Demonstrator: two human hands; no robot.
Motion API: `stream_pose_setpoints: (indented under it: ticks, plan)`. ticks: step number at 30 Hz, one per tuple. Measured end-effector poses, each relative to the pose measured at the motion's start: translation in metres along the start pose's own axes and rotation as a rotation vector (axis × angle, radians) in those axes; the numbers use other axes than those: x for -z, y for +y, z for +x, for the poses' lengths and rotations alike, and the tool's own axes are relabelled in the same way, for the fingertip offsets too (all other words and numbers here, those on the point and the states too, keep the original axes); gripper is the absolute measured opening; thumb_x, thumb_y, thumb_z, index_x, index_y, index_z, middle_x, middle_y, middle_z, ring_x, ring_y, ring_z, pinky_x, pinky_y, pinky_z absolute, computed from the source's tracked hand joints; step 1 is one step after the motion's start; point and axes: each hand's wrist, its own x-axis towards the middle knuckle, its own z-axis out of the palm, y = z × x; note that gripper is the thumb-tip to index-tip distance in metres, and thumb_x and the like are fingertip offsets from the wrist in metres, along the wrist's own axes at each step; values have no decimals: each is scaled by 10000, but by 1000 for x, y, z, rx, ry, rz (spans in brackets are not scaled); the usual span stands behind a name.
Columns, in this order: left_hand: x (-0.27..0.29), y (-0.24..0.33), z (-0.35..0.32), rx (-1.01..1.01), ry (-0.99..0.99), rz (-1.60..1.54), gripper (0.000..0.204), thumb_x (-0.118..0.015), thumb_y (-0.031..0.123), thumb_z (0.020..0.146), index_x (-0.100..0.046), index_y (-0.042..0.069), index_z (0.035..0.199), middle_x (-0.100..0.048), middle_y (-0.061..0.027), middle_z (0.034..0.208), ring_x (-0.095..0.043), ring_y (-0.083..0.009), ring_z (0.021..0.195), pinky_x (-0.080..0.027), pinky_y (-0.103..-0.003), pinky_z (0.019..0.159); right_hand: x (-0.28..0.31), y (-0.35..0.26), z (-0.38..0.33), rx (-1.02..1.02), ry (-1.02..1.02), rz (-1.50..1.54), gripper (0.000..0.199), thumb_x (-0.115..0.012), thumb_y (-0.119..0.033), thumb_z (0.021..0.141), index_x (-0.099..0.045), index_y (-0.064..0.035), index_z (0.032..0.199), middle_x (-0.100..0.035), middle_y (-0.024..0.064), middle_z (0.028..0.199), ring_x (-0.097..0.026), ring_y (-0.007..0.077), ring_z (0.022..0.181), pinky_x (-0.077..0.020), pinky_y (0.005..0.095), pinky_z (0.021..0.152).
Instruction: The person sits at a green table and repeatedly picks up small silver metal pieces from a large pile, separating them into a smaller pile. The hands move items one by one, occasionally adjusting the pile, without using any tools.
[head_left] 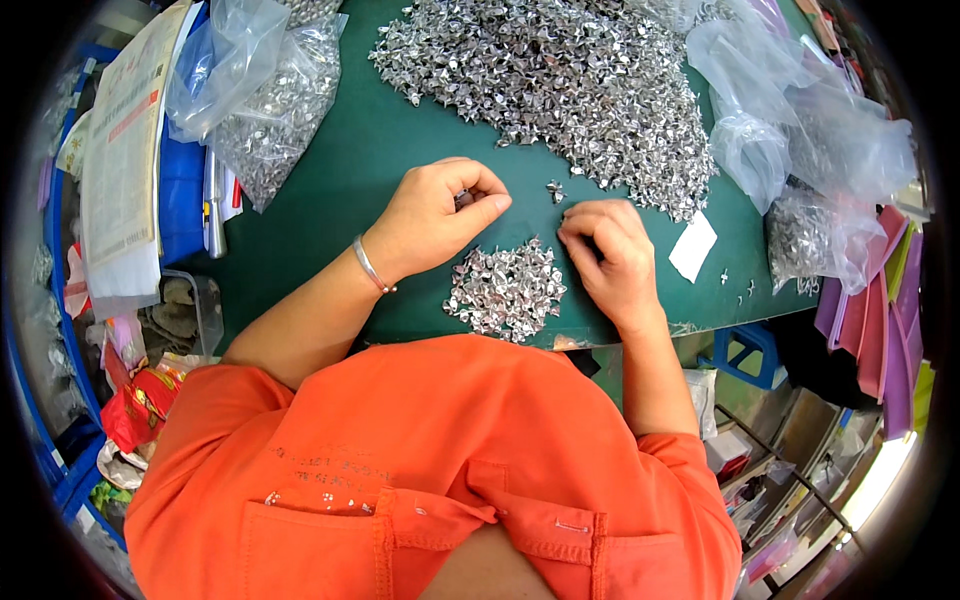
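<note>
My left hand, with a metal bangle on its wrist, is curled above the green tabletop, thumb and forefinger nearly meeting. Small silver metal pieces show in its hollow. To the right, my right hand is closed with its fingertips pinched together; what they hold is too small to make out. Between the hands and nearer my body lies a small heap of silver metal pieces. A few loose pieces rest just beyond the gap between the hands. A much larger pile of similar pieces spreads across the far side.
Clear plastic bags of metal pieces stand at the far left and at the right. A white paper scrap lies right of my right hand. Newspapers rest on a blue bin at left. A blue stool stands below the table.
</note>
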Motion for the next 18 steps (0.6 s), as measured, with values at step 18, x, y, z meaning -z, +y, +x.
stream_pose_setpoints:
  ticks: [18]
  plan:
    - [1, 0, 0, -25, -6, 0, 150, -714, 162, 913, -698, 14, 917, -623, -3, 809, -531, -58, 679, -447, -241, 618, 11, 13, 6, -376, 105, 204, 111, -666, 49, 846, -673, -7, 940, -698, 93, 918, -668, 184, 803, -528, 292, 711]
